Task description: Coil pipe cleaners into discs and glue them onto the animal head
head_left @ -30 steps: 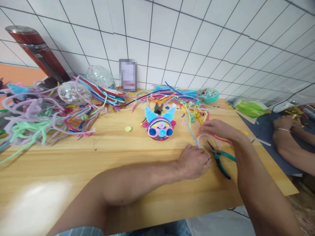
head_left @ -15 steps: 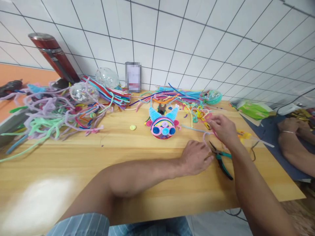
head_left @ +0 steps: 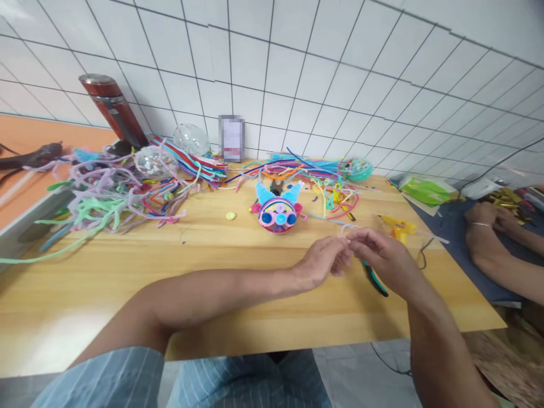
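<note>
My left hand (head_left: 323,260) and my right hand (head_left: 378,252) meet fingertip to fingertip above the wooden table (head_left: 238,317). Between them is a thin light purple pipe cleaner (head_left: 346,228), its curved end rising above the fingers. Both hands pinch it. Beneath my right hand lie pliers with teal and black handles (head_left: 376,281), partly covered. Left of the hands stands a round figure (head_left: 278,215) with light blue horns and coiled blue and pink discs. A small yellow coil (head_left: 230,216) lies left of it.
Tangled pipe cleaners (head_left: 97,187) spread over the left side, near a red flask (head_left: 113,110). A phone (head_left: 232,139) leans on the tiled wall. A yellow glue gun (head_left: 397,226) lies to the right. Another person's hands (head_left: 484,218) rest at the far right.
My right hand has come down to my left hand, leaving the pink pipe cleaner on the table. My left hand has risen slightly. The camera view has shifted.
</note>
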`<state>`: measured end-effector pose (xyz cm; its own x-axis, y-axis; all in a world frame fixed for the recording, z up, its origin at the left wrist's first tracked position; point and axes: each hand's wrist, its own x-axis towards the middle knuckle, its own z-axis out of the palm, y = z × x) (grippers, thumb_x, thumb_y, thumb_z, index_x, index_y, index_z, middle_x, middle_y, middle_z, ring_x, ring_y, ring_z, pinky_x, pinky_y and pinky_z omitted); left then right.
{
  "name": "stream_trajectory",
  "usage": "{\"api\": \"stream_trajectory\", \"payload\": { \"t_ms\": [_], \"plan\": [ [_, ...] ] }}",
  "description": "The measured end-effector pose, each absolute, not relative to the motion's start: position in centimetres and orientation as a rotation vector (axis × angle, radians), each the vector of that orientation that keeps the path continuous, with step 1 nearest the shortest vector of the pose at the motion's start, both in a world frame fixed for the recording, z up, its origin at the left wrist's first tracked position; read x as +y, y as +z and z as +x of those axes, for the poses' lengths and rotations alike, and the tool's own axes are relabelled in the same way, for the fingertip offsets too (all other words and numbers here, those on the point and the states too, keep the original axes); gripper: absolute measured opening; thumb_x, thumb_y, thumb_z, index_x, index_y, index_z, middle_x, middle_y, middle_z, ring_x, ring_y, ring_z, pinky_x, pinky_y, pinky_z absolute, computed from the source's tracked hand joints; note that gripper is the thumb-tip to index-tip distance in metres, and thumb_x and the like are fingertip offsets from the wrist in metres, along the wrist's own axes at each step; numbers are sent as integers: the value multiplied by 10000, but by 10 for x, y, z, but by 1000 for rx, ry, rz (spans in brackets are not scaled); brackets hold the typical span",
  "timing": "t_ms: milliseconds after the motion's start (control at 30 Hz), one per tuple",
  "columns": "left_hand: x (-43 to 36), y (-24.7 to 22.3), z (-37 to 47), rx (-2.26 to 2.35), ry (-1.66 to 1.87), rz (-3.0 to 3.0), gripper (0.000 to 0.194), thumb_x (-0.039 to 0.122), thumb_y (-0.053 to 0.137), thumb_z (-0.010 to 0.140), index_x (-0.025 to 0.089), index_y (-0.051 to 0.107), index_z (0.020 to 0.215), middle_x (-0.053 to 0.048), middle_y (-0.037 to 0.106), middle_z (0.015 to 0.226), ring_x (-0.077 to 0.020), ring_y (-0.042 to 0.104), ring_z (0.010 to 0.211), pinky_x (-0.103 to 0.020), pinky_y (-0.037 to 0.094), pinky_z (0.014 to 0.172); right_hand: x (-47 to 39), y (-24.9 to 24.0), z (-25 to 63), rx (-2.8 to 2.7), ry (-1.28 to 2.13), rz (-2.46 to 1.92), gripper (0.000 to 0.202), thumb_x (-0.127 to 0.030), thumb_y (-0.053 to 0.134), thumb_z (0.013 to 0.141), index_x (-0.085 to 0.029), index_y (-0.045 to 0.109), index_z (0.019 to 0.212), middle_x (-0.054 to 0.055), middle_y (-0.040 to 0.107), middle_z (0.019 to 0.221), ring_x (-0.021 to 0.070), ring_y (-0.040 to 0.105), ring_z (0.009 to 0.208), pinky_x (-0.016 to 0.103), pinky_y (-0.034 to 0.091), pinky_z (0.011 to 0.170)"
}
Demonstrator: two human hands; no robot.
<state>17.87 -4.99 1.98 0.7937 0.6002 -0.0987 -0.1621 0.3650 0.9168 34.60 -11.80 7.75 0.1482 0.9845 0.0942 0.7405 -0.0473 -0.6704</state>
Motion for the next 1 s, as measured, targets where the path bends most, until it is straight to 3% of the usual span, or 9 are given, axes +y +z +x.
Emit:
{"api": "stream_trajectory", "payload": {
  "t_ms": [67, 267, 500, 633, 833, 1000],
  "plan": [
    [-54, 20, 156, 435, 430, 1173, 277, 433, 578, 925, 181, 554, 811, 22, 584, 723, -93, 523, 572, -242, 419, 574, -124, 74, 335, -1690, 625, -1824, 259, -492, 631, 935, -247, 703, 975, 48, 774, 843, 214, 716, 768, 341, 566, 733],
    [-57, 13, 91, 530, 216, 1403, 427, 590, 671, 902, 180, 566, 853, 54, 538, 721, -90, 470, 619, -234, 371, 576, -134, 56, 296, -1712, 1057, -1670, 196, -435, 626, 929, -252, 682, 971, 13, 720, 772, 176, 653, 681, 291, 525, 627],
    [-48, 11, 50, 451, 380, 1611, 228, 322, 555, 977, 165, 559, 812, 57, 457, 713, -94, 396, 680, -233, 343, 653, -127, 46, 271, -1725, 1291, -1599, 235, -418, 599, 953, -237, 698, 1064, 22, 742, 886, 164, 663, 748, 277, 526, 665],
    [-42, 6, 36, 525, 465, 1683, 244, 314, 527, 993, 161, 574, 809, 54, 454, 694, -97, 389, 664, -233, 327, 635, -128, 48, 262, -1819, 1122, -1775, 318, -402, 505, 985, -238, 689, 784, -26, 633, 618, 134, 567, 533, 267, 445, 572],
    [-31, -10, 35, 537, 526, 1773, 279, 294, 500, 995, 168, 519, 746, 49, 440, 680, -98, 383, 657, -234, 313, 626, -127, 38, 266, -1876, 709, -1835, 289, -390, 533, 962, -271, 724, 781, 0, 777, 745, 186, 711, 677, 291, 523, 674],
    [-25, -16, 33, 604, 562, 1641, 318, 375, 502, 1008, 175, 515, 760, 51, 428, 695, -102, 392, 674, -230, 335, 636, -118, 39, 277, -1823, 613, -1952, 289, -424, 569, 940, -281, 718, 738, 10, 792, 750, 199, 693, 621, 311, 525, 621]
  ]
}}
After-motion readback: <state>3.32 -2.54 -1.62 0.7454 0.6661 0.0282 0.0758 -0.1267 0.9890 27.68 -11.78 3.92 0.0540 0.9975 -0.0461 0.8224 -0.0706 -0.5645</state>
